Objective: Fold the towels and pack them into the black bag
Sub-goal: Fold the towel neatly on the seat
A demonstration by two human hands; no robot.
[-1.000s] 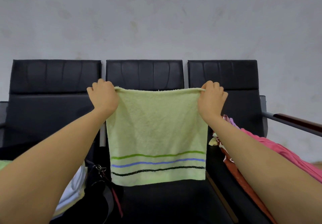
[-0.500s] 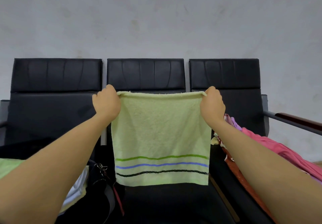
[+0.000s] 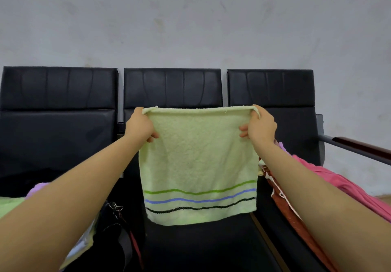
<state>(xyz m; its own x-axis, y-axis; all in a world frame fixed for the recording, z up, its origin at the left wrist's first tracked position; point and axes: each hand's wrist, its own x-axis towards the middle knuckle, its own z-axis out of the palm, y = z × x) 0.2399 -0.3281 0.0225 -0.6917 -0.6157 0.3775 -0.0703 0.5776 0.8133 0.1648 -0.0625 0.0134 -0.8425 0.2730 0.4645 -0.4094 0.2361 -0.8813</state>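
A pale green towel (image 3: 196,161) with green, blue and black stripes near its lower edge hangs in the air in front of the middle seat. My left hand (image 3: 139,126) pinches its top left corner and my right hand (image 3: 261,126) pinches its top right corner, stretching the top edge level. The black bag (image 3: 118,235), with a metal clip on its strap, lies low on the left seat, partly hidden by my left arm. Folded light towels (image 3: 82,244) lie beside it at the lower left.
Three black padded seats (image 3: 59,136) stand in a row against a grey wall. A heap of pink and rust-coloured cloth (image 3: 330,178) lies on the right seat. A dark wooden armrest (image 3: 364,146) juts out at the right.
Both hands have carried the towel a little lower and to the right. The towel's lower edge now swings forward on the left side.
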